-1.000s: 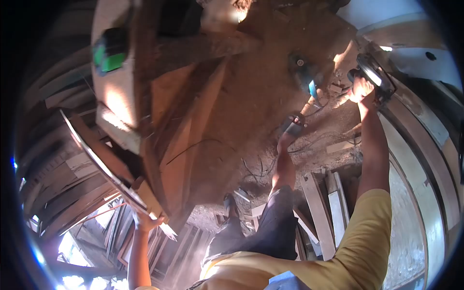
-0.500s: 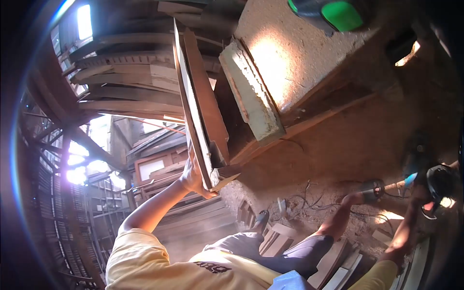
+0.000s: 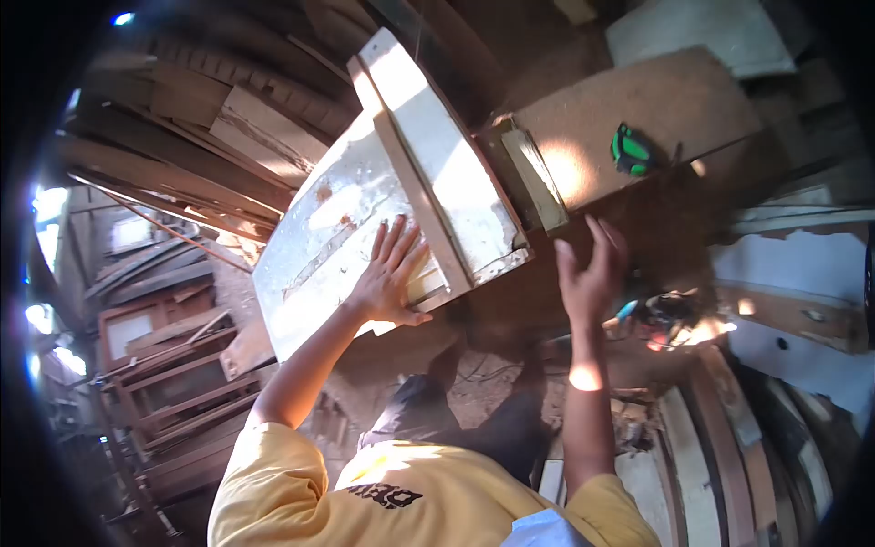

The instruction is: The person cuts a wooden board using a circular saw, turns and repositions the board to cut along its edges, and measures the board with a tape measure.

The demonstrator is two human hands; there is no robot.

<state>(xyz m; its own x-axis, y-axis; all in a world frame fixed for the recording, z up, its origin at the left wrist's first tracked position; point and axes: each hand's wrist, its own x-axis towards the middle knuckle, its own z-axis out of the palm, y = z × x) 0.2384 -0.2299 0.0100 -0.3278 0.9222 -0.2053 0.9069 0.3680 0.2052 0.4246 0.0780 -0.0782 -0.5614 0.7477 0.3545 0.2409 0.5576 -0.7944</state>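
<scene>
A worn white board (image 3: 337, 219) with scuffs and brown stains lies on the bench, a narrow wooden strip (image 3: 410, 178) running across it. My left hand (image 3: 390, 278) rests flat on the board with its fingers spread, just left of the strip. To the right of the board, my right hand (image 3: 592, 273) is in the air, thumb and fingers apart, holding nothing. Near it on the bench is a pale, rough-edged block (image 3: 536, 178). Beyond that, a green and black tool (image 3: 631, 150), perhaps a tape measure, sits on the brown bench top (image 3: 693, 91).
Low on the right is a partly blurred dark tool (image 3: 670, 319) with red and blue parts. Long planks (image 3: 720, 428) stand below it. Stacked timber (image 3: 182, 191) and wooden frames (image 3: 182, 365) fill the left side. White panels (image 3: 793, 273) are at the far right.
The board has gone from standing on edge to lying flatter. My left hand has shifted from its edge onto its face. My right hand has come from the dark tool at right toward the bench.
</scene>
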